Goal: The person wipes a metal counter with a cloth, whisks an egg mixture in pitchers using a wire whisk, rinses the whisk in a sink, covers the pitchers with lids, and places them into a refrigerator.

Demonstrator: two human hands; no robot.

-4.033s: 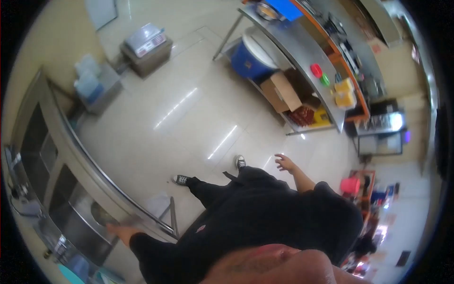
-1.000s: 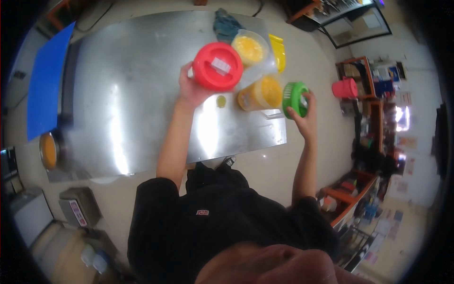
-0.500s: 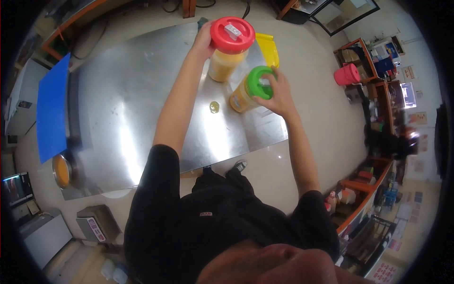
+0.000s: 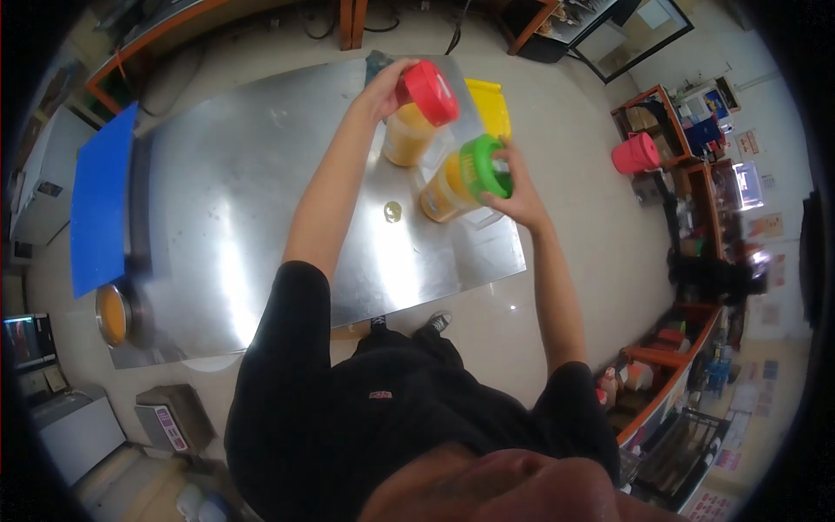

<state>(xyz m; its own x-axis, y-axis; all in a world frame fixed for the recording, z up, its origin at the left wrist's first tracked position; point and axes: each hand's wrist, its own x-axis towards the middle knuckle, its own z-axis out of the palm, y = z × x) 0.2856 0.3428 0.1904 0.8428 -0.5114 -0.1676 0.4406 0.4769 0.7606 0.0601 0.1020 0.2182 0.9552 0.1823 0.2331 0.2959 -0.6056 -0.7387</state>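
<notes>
My left hand point(image 4: 383, 90) is closed around the side of a red lid point(image 4: 431, 93), on a clear plastic jar with yellow contents point(image 4: 407, 137). Fingers of my right hand point(image 4: 520, 196) grip the green lid point(image 4: 484, 168) of a similar jar point(image 4: 445, 193), closer to me. Both jars lean, their lids turned toward the right. Whether the bases touch the table is hard to tell. Clear plastic containers point(image 4: 494, 211) show partly behind the jars. A small yellowish patch point(image 4: 393, 211) lies on the metal tabletop, left of the green-lidded jar.
The steel table point(image 4: 287, 174) spreads out before me. A yellow sheet-like item point(image 4: 489, 106) is at its right far edge. On the left are a blue board point(image 4: 103, 204) and a round bowl of orange contents point(image 4: 112, 315). Wooden shelving point(image 4: 665, 374) stands at the right.
Both jars have tilted further, their lids turning to the right. The red lid has come lower in view, and clear containers behind the jars now show more.
</notes>
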